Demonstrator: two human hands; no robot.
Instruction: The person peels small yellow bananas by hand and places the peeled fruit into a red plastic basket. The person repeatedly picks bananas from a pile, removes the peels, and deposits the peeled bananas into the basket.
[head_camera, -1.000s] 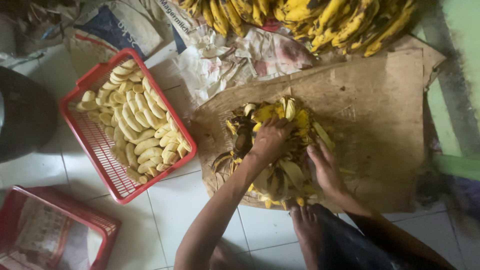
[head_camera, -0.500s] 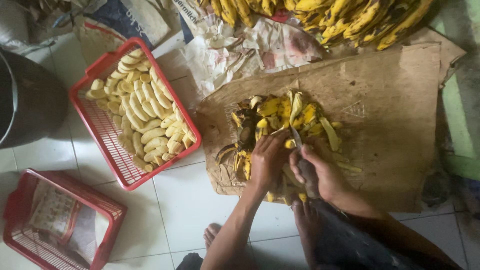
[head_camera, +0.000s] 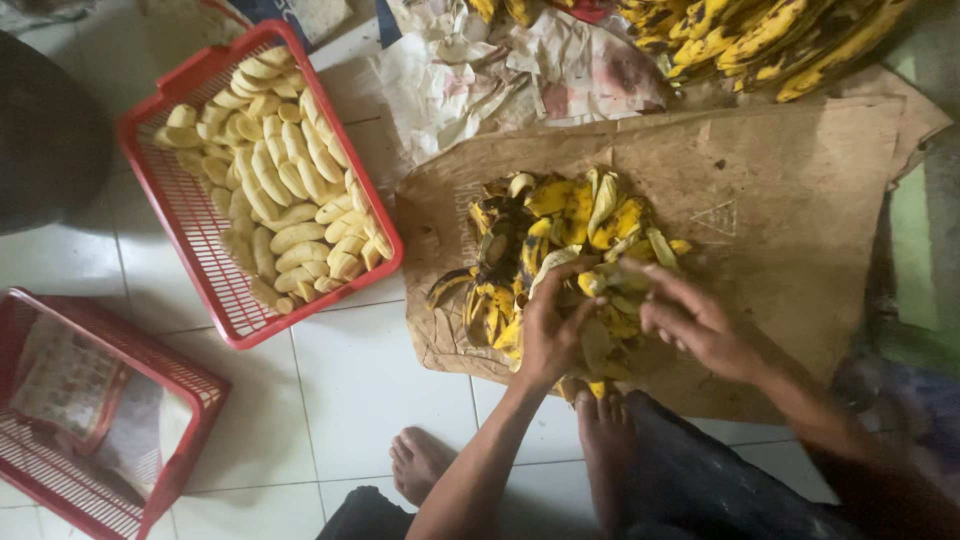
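Two hands over the peel pile (head_camera: 560, 250), which lies on brown cardboard (head_camera: 790, 200) spread on the white tile floor (head_camera: 370, 390). My left hand (head_camera: 548, 330) is curled about a banana (head_camera: 590, 285) at the near edge of the pile, fingers closed on it. My right hand (head_camera: 690, 320) sits just beside, fingertips pinched at the same fruit; whether a blade lies in that grip I cannot tell. Left of the cardboard: red basket (head_camera: 190, 215) holding peeled pale bananas (head_camera: 285, 190). Second red basket (head_camera: 180, 400) at lower left, paper lying in it. Unpeeled spotted bunches (head_camera: 760, 40) at top right. Crumpled newspaper (head_camera: 500, 70) behind the pile. My bare feet (head_camera: 605, 440) rest at the cardboard's near edge.
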